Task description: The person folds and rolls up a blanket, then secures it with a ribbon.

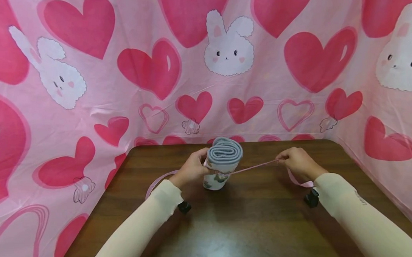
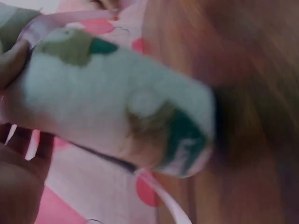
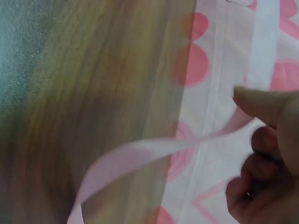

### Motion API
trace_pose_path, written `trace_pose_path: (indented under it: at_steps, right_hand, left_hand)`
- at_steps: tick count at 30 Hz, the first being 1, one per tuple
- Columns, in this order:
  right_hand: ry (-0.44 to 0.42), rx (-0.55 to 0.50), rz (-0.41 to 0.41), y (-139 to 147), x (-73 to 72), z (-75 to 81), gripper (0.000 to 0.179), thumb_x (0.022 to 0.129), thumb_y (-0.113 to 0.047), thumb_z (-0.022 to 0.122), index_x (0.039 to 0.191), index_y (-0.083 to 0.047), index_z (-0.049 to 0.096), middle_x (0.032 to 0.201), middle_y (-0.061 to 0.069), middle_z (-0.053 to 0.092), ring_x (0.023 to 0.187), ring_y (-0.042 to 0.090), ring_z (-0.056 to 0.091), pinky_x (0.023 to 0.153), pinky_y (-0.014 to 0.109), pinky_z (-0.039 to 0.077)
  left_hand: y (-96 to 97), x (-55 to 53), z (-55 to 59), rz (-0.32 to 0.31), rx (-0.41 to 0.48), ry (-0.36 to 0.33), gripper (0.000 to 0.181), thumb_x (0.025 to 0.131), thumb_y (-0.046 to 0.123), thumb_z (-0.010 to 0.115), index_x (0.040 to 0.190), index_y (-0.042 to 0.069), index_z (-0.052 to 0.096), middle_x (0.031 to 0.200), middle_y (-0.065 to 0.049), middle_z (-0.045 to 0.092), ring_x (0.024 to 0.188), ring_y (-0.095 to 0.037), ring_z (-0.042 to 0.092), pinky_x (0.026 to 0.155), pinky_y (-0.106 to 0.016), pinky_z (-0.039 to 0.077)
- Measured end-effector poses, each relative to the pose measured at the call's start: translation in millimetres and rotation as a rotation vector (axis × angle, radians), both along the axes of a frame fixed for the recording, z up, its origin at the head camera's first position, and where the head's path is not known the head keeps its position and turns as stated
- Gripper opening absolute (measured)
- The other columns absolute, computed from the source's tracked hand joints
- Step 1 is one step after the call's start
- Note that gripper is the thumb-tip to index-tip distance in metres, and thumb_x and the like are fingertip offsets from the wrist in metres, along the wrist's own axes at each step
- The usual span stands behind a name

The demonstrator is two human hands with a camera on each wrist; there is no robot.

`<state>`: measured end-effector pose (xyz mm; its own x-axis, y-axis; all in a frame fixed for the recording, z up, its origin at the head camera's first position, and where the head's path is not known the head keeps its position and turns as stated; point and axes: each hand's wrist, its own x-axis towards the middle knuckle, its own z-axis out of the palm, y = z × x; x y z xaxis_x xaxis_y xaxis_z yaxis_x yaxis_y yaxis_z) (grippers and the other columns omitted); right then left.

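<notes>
A rolled-up towel (image 1: 224,153), grey-blue inside and pale with green and brown figures outside, stands nearly upright over the table. My left hand (image 1: 191,169) grips it from the left side. Around the roll runs a pink ribbon (image 1: 256,166), stretched taut to the right. At that side my right hand (image 1: 300,163) pinches the ribbon between thumb and fingers, and its tail hangs below. In the left wrist view the towel's patterned side (image 2: 112,93) fills the middle, somewhat blurred. The right wrist view shows the loose ribbon tail (image 3: 121,163) curving down from the fingers.
Dark brown wooden table (image 1: 250,225) lies under both hands. A pink cloth (image 1: 197,83) with hearts and rabbits hangs behind and along both sides. Another length of ribbon (image 1: 155,183) loops out left of my left wrist. Small black devices (image 1: 311,198) sit at both wrists.
</notes>
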<state>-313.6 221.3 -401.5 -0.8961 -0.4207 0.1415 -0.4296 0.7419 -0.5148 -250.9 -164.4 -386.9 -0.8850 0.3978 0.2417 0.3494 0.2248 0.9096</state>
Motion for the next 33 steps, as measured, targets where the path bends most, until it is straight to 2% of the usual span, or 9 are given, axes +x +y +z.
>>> trace_pose_path:
  at_steps: [3,8,11,16,19,23,27,30,33]
  right_hand:
    - [0.100,0.009,-0.059,0,0.3,5.0,0.019,0.093,-0.011,0.062,0.106,-0.005,0.074,0.085,0.008,0.069,0.068,0.022,0.055,0.067,0.042,0.048]
    - [0.208,-0.042,-0.141,-1,2.6,6.2,0.023,0.095,-0.013,0.059,0.112,-0.004,0.071,0.074,0.005,0.064,0.061,0.020,0.047,0.057,0.036,0.039]
    - [0.226,-0.082,-0.174,-2,6.1,4.0,0.021,0.094,-0.013,0.060,0.110,-0.005,0.071,0.071,0.001,0.063,0.062,0.021,0.048,0.057,0.036,0.039]
    - [0.216,-0.190,-0.215,-1,12.7,-2.1,0.022,0.093,-0.013,0.062,0.112,-0.004,0.070,0.092,0.012,0.071,0.079,0.027,0.059,0.070,0.041,0.047]
    - [0.166,-0.339,-0.237,-2,15.7,-7.7,0.023,0.095,-0.012,0.062,0.116,-0.004,0.068,0.102,0.012,0.070,0.089,0.021,0.063,0.076,0.032,0.051]
    - [-0.049,-0.911,-0.212,-8,18.1,-11.0,0.020,0.094,-0.005,0.062,0.112,0.004,0.066,0.097,0.005,0.071,0.084,0.011,0.067,0.074,0.021,0.053]
    - [-0.192,-1.468,-0.263,-16,18.2,-4.2,0.010,0.089,0.005,0.065,0.097,0.002,0.071,0.085,0.005,0.072,0.073,0.015,0.070,0.066,0.027,0.056]
    - [-0.204,-1.570,-0.357,-15,16.0,3.2,0.015,0.083,0.011,0.070,0.092,-0.001,0.072,0.083,0.006,0.067,0.069,0.016,0.068,0.062,0.028,0.056]
    - [-0.203,-1.562,-0.419,-11,14.8,5.6,0.018,0.079,0.012,0.073,0.092,0.000,0.071,0.083,0.007,0.064,0.067,0.015,0.065,0.063,0.028,0.056]
  left_hand:
    - [3.5,5.1,-0.1,-0.010,-0.045,0.204,0.042,0.080,-0.004,0.076,0.115,0.015,0.063,0.111,0.000,0.063,0.104,-0.019,0.058,0.091,-0.038,0.048]
    - [7.6,8.8,-15.7,-0.054,-0.267,0.757,0.039,0.076,-0.008,0.076,0.110,0.008,0.064,0.110,-0.002,0.065,0.106,-0.017,0.058,0.096,-0.033,0.045]
    - [5.6,12.4,-27.1,-0.058,-0.364,0.964,0.039,0.074,-0.010,0.073,0.108,0.008,0.067,0.112,-0.005,0.066,0.109,-0.018,0.059,0.097,-0.035,0.043]
    - [1.2,15.6,-35.4,-0.129,-0.471,1.055,0.034,0.079,-0.005,0.072,0.110,0.009,0.069,0.116,-0.006,0.065,0.116,-0.021,0.057,0.102,-0.040,0.040]
    - [-0.7,15.0,-37.2,-0.190,-0.597,1.158,0.028,0.083,0.000,0.071,0.109,0.011,0.068,0.116,-0.005,0.066,0.116,-0.022,0.056,0.103,-0.042,0.038]
    - [-1.9,14.3,-39.7,-0.261,-0.757,1.317,0.029,0.085,0.006,0.073,0.112,0.013,0.066,0.118,-0.006,0.064,0.118,-0.022,0.055,0.104,-0.043,0.037]
    - [-1.5,12.7,-43.8,-0.325,-0.834,1.394,0.027,0.090,0.009,0.068,0.116,0.013,0.064,0.123,-0.009,0.062,0.120,-0.022,0.053,0.106,-0.044,0.035]
    - [-1.4,12.2,-47.5,-0.380,-0.847,1.392,0.020,0.096,0.009,0.058,0.115,0.012,0.063,0.123,-0.011,0.061,0.121,-0.024,0.053,0.106,-0.045,0.035]
    - [-1.6,14.6,-50.5,-0.415,-0.872,1.349,0.019,0.096,0.008,0.058,0.114,0.013,0.061,0.122,-0.012,0.059,0.120,-0.025,0.052,0.105,-0.044,0.036]
